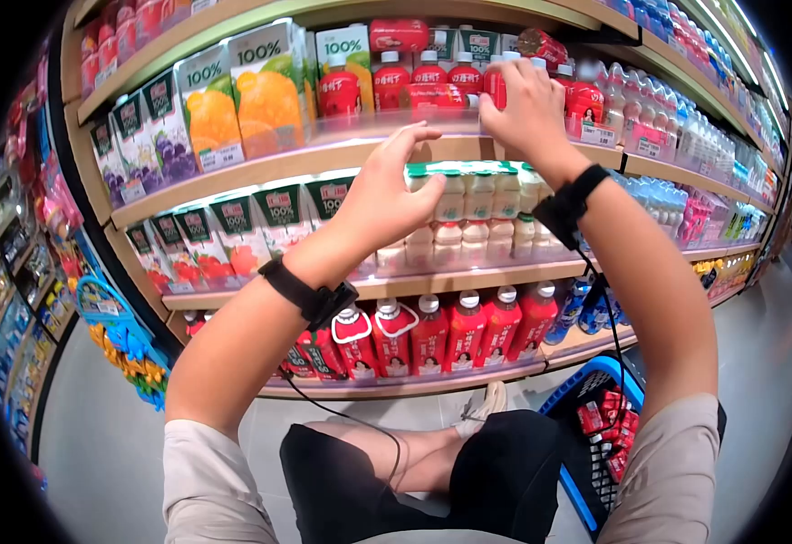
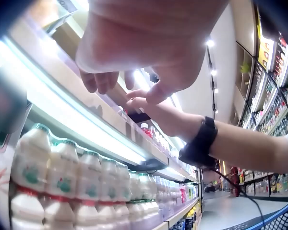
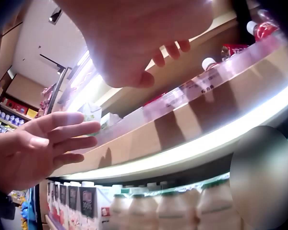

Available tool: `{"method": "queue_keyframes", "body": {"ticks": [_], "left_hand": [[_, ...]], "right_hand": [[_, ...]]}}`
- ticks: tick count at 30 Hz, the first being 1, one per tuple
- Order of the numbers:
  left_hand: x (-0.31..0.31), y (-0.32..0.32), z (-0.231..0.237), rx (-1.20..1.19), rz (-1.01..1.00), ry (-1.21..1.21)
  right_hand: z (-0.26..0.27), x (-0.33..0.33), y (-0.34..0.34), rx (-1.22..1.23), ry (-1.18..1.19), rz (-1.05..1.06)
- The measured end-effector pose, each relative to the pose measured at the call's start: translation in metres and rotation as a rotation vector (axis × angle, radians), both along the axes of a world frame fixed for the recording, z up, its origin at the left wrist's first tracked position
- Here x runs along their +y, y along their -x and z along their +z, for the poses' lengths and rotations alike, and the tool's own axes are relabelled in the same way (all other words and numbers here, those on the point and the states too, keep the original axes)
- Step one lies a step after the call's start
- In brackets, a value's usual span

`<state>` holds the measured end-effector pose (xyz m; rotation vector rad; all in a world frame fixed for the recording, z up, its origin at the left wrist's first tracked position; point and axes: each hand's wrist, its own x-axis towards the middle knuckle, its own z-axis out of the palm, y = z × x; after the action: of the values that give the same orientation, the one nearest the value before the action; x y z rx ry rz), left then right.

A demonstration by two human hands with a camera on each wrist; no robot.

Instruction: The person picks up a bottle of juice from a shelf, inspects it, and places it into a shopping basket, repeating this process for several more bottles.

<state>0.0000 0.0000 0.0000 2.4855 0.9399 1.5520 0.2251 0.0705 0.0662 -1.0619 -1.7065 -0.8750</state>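
Observation:
Small red bottles with white caps (image 1: 391, 82) stand on the upper shelf, and a few lie on their sides, one red bottle (image 1: 437, 96) across the front. My right hand (image 1: 527, 104) reaches over the shelf's front lip among them, its fingers pointing down and partly covering a bottle. In the right wrist view, nothing shows between that hand's thumb and fingers. My left hand (image 1: 396, 186) hovers before the shelf edge, fingers spread and holding nothing. Below it are packs of cream-coloured drink bottles with green tops (image 1: 478, 195).
Juice cartons (image 1: 269, 91) fill the upper shelf's left side. Larger red bottles (image 1: 464, 335) line the bottom shelf. A blue-rimmed basket (image 1: 581, 494) with several small red bottles stands on the floor by my right knee. Thin cables (image 1: 615, 335) hang from both wrists.

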Motion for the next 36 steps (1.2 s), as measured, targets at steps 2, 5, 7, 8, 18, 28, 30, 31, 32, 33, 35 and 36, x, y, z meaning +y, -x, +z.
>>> {"method": "queue_keyframes", "body": {"ticks": [2,5,7,8,18,28,30,31,32,33,35,36], "left_hand": [[0.007,0.002,0.015,0.06,0.022,-0.12],[0.038,-0.043,0.045,0.221,0.254,-0.242],[0.054,-0.056,0.055,0.335,0.44,-0.296],[0.066,-0.059,0.064,0.332,0.44,-0.198],[0.087,-0.05,0.125,0.53,0.311,0.27],[0.056,-0.077,0.124,0.505,0.776,0.129],[0.101,-0.054,0.15,0.572,0.659,0.133],[0.097,-0.049,0.151,0.586,0.603,0.106],[0.094,-0.047,0.147,0.53,0.609,0.265],[0.079,-0.049,0.143,0.47,0.613,0.423],[0.113,-0.022,0.128,0.501,0.609,0.421],[0.121,-0.014,0.121,0.297,0.487,0.554]], "right_hand": [[0.013,0.022,0.006,0.027,-0.136,-0.1],[0.032,0.052,-0.026,0.138,0.123,-0.214],[0.049,0.052,-0.03,0.167,0.423,-0.193],[0.051,0.054,-0.034,0.139,0.469,-0.15],[0.035,0.048,-0.04,0.183,0.398,-0.125],[0.004,0.06,-0.065,0.131,0.232,0.05],[0.004,0.055,-0.066,0.117,0.256,0.06],[0.004,0.056,-0.067,0.118,0.254,0.07],[0.003,0.057,-0.066,0.109,0.228,0.046],[0.001,0.058,-0.063,0.101,0.204,0.025],[0.001,0.049,-0.058,0.136,0.233,0.065],[-0.002,0.049,-0.055,0.164,0.161,0.085]]}}
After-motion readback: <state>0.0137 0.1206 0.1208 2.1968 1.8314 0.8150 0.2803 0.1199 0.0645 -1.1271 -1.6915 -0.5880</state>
